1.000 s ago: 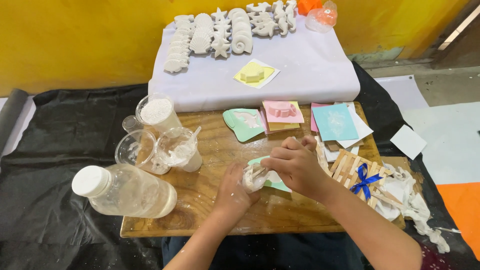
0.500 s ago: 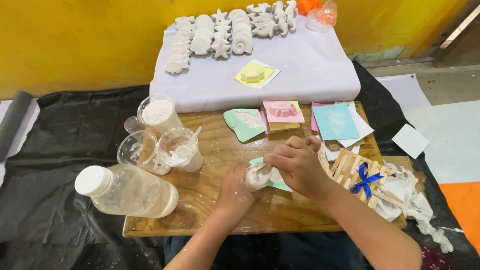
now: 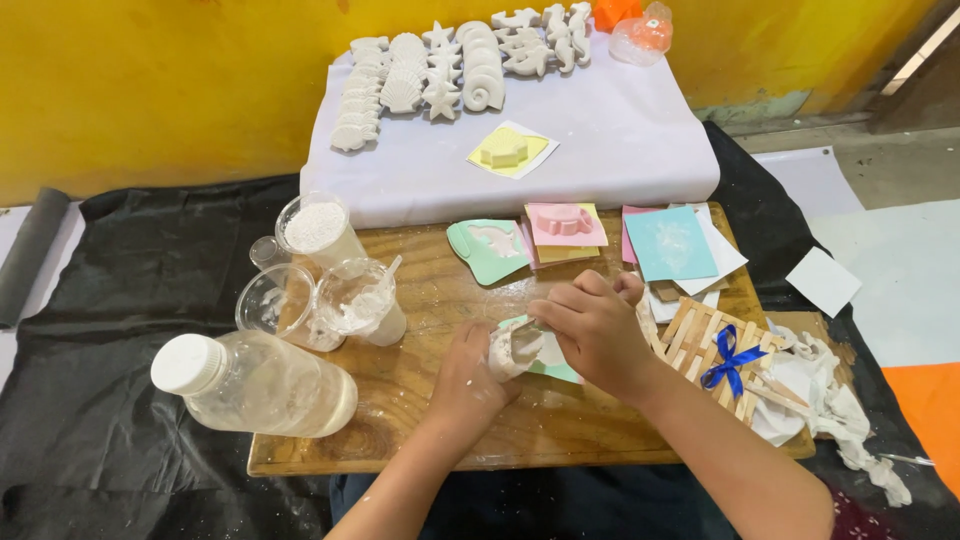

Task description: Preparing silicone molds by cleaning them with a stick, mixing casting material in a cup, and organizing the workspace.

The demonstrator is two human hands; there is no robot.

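A: Yellow wall behind, black sheet on the floor, low wooden table (image 3: 440, 420) in the middle. White cloth-covered block behind it with rows of white plaster casts (image 3: 440, 70), shells and starfish.

B: Hands?

A: Left hand (image 3: 465, 375) fingers curled around a white plaster piece (image 3: 508, 350), partly wrapped, sitting over a pale green mould (image 3: 552, 362) near the table's front edge. Right hand (image 3: 595, 330) comes over the top, fingers pinching the piece's upper edge. Both clenched on it.

B: Around them?

A: Clear plastic bottle (image 3: 255, 385) lying on its side at the left, white cap. Cup of white powder (image 3: 312, 230), empty clear cup (image 3: 272, 300), mixing cup with white slurry (image 3: 365, 300). More coloured moulds further back: green (image 3: 490, 248), pink (image 3: 562, 222), light blue (image 3: 668, 242). Craft-stick frame with blue ribbon (image 3: 725, 355) just right of the right hand, white rag (image 3: 830, 410) beyond.

B: Risks?

A: I'd say the piece could snap if pinched too hard or bent against the mould. Also, the left forearm is near the bottle; a nudge could roll it off the edge.
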